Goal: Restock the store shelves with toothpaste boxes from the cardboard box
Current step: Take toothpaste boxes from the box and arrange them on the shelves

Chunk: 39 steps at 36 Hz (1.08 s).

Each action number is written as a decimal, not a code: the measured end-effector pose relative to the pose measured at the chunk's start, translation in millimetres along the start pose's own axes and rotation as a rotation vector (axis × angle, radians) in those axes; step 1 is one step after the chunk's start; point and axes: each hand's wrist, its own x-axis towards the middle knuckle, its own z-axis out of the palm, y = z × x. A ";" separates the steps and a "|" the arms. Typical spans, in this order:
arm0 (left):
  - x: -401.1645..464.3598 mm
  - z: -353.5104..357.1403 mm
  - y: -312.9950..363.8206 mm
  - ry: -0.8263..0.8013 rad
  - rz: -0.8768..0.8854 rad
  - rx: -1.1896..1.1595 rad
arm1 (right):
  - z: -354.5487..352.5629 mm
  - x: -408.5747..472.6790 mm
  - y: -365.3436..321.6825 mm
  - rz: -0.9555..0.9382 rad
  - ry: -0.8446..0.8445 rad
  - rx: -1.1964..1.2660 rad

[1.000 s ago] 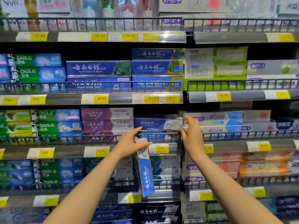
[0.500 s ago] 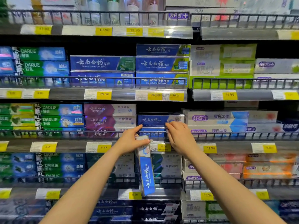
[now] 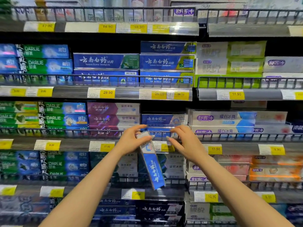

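The left hand [image 3: 131,141] has its fingers [image 3: 148,138] and thumb clamped on the top end of a blue toothpaste box [image 3: 151,163], which hangs nearly upright, its lower end tilted slightly to the right, in front of the shelves. Just beside it, the right hand [image 3: 183,143] holds nothing; its fingers are apart and loosely bent, reaching toward the box's top end without touching it.

Directly behind both hands is the wire rail [image 3: 101,132] of the shelf, and behind that rail a short stack of matching blue boxes [image 3: 164,119] with dark space above it, which looks like the slot to fill. The cardboard box is not in view.

Judging from here, 3 things could go wrong:
- The grip is on 1 end only, so the long box could swing or slip while passing to the right hand.
- Lifted flat too low, it could catch the rail.
- Pushed in hard, it could shove the stack crooked or nudge the purple boxes [image 3: 113,114] alongside.
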 end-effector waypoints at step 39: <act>-53.1 41.0 34.4 -0.336 -0.152 -0.270 | -42.8 -43.0 -29.9 0.599 -0.038 0.930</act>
